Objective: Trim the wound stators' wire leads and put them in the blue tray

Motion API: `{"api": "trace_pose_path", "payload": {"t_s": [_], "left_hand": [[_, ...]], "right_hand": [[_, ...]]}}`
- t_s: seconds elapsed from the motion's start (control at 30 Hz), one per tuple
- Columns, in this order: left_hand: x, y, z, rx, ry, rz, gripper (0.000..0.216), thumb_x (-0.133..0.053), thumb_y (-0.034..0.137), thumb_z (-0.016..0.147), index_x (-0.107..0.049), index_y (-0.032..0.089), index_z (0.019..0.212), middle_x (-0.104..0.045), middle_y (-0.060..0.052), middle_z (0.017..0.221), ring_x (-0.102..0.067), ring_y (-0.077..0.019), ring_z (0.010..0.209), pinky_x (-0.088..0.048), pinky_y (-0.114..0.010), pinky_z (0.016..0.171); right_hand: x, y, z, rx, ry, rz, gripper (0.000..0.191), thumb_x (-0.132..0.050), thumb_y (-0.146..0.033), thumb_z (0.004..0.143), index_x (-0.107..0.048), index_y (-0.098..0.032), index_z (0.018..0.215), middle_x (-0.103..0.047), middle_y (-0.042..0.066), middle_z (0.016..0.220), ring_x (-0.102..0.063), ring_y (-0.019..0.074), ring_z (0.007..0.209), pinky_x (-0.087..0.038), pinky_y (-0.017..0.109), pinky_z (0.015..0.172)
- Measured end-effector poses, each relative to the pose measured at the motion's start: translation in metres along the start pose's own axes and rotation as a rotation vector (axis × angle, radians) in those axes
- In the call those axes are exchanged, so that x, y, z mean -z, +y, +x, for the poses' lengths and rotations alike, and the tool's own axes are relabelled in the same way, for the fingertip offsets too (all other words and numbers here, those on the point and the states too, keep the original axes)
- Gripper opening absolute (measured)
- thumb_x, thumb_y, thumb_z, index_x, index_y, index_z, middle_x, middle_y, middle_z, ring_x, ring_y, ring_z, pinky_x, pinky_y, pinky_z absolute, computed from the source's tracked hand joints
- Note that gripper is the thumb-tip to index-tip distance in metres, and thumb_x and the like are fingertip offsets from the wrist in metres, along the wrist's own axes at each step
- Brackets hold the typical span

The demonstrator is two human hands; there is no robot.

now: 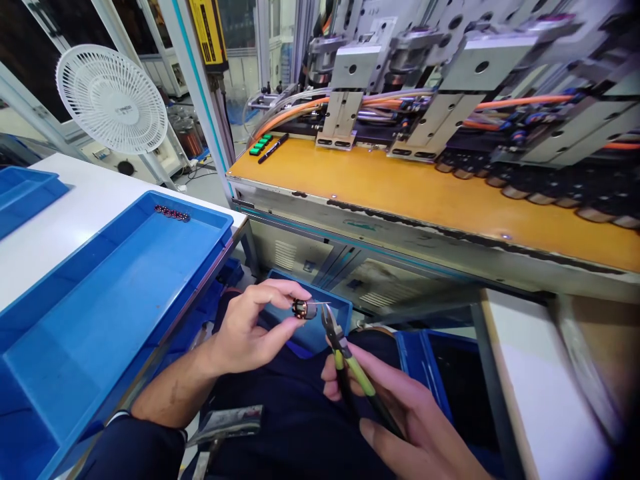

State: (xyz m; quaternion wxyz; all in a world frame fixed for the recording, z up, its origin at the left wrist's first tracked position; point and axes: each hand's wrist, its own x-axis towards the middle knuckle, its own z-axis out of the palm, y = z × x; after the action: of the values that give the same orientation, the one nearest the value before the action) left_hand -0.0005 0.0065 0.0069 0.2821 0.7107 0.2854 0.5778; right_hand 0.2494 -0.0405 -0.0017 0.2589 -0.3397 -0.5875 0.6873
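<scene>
My left hand [247, 327] pinches a small wound motor rotor [303, 309] between thumb and forefinger, held over my lap. A thin wire sticks out of the rotor to the right. My right hand [400, 407] grips a pair of side cutters with yellow-green handles [350, 367]. The cutter jaws sit just right of the rotor, at the wire's tip. Both hands hover above a small blue bin [330, 313] on the floor.
A large blue tray [100, 313] on the white table at my left holds several small rotors [173, 213] at its far edge. Ahead runs an orange-topped machine bench [425, 193] with grey fixtures and cables. A white fan [113, 100] stands behind the table. A white surface [540, 387] lies at right.
</scene>
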Motion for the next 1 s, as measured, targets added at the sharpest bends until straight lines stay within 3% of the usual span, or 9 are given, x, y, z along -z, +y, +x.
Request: {"api": "trace_pose_path", "payload": {"t_s": [0.17,0.57,1.0], "left_hand": [[0.000,0.001,-0.002,0.023,0.009,-0.007,0.051,-0.066,-0.010,0.071,-0.048,0.019,0.109,-0.067,-0.010,0.113,-0.068,-0.0222,0.104,-0.060,-0.037,0.087],[-0.001,0.002,-0.002,0.075,0.018,-0.009,0.047,-0.067,-0.006,0.074,-0.047,0.020,0.107,-0.068,-0.010,0.111,-0.069,-0.0205,0.101,-0.061,-0.035,0.084],[-0.001,0.003,-0.002,0.085,0.004,-0.012,0.047,-0.067,-0.006,0.073,-0.047,0.020,0.107,-0.069,-0.010,0.110,-0.069,-0.0198,0.100,-0.060,-0.035,0.086]], "right_hand": [[-0.003,-0.007,0.003,0.009,-0.001,0.028,0.060,-0.048,-0.014,0.093,-0.035,-0.039,0.146,-0.057,0.006,0.126,-0.060,0.0175,0.110,-0.044,0.039,0.106],[-0.004,-0.007,0.002,-0.030,0.007,0.044,0.060,-0.048,-0.013,0.091,-0.036,-0.032,0.147,-0.057,0.010,0.126,-0.059,0.0204,0.112,-0.043,0.044,0.107],[-0.010,-0.020,0.015,-0.060,0.047,0.092,0.053,-0.055,-0.020,0.091,-0.046,-0.027,0.143,-0.062,0.009,0.104,-0.061,0.0173,0.085,-0.054,0.035,0.080]]}}
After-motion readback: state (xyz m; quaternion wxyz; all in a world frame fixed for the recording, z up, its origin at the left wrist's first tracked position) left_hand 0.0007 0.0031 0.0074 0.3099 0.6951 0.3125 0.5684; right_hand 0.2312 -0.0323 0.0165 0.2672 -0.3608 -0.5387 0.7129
